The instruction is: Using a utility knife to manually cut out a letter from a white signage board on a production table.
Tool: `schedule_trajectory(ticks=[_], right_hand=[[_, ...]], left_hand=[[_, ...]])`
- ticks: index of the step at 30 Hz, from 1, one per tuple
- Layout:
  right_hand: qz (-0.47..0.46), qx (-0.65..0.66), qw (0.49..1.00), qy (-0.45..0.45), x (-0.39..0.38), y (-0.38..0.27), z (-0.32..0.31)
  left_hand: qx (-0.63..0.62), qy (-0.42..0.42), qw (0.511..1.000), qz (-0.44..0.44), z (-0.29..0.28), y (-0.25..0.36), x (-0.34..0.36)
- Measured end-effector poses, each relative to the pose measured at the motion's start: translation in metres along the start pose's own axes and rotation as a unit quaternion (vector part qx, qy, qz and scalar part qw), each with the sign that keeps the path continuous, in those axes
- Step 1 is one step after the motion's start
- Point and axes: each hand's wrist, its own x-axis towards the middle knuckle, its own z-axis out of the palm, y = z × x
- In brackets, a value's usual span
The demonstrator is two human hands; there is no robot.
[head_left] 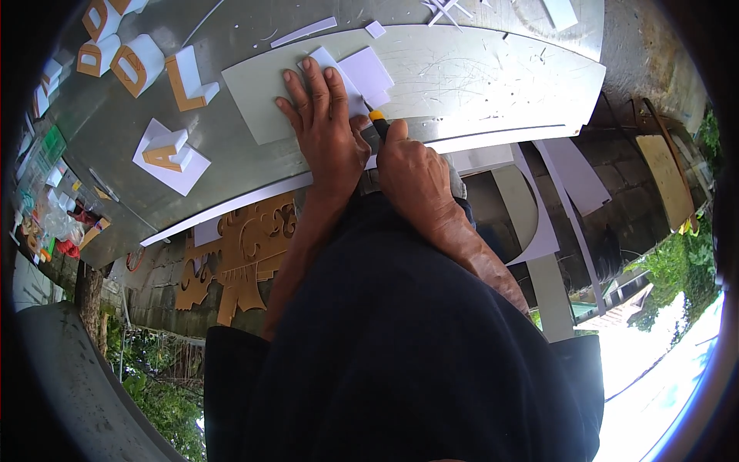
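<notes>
My left hand [329, 146] lies flat with its fingers spread, pressing on a white strip and the pale grey cutting sheet [265, 96] beneath. Closed around a craft knife [376, 115] with a black and yellow handle is my right hand [416, 173]. The knife's tip meets the edge of a small white foam-board piece [366, 71], just right of my left fingers. My left thumb is close to the knife, and the blade itself is hard to make out.
Left of my hands, a white block letter [165, 154] with a tan face lies on a white square. More such letters [138, 65] stand at the far left. White offcuts [450, 9] lie at the back. Tan cut-out panels [239, 254] sit below the table edge.
</notes>
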Motion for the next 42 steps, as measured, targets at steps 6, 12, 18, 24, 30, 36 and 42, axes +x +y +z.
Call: schedule_trajectory(ticks=[6, 12, 18, 24, 30, 36, 42], right_hand=[[0.006, 0.001, 1.000, -0.004, -0.003, -0.001, -0.003], [0.018, 0.000, 1.000, -0.013, -0.003, -0.002, -0.004], [0.022, 0.008, 0.999, -0.021, -0.003, -0.004, -0.006], [0.032, 0.013, 0.999, -0.032, -0.002, -0.006, -0.014], [0.036, 0.049, 0.997, -0.048, 0.000, 0.004, -0.010], [-0.010, 0.175, 0.983, -0.045, -0.005, 0.024, -0.010], [-0.084, 0.202, 0.975, 0.026, -0.003, 0.020, -0.026]], left_hand=[[0.001, -0.013, 1.000, -0.010, -0.002, 0.002, 0.000], [-0.001, -0.009, 1.000, -0.010, -0.002, 0.002, 0.000], [-0.011, -0.004, 1.000, -0.009, -0.002, 0.001, 0.000], [-0.013, 0.001, 1.000, -0.003, -0.001, 0.003, 0.002], [-0.014, 0.002, 1.000, -0.014, 0.000, 0.001, -0.003], [-0.008, -0.005, 1.000, -0.027, -0.003, 0.003, -0.004], [-0.011, 0.012, 1.000, -0.019, 0.000, 0.001, -0.003]])
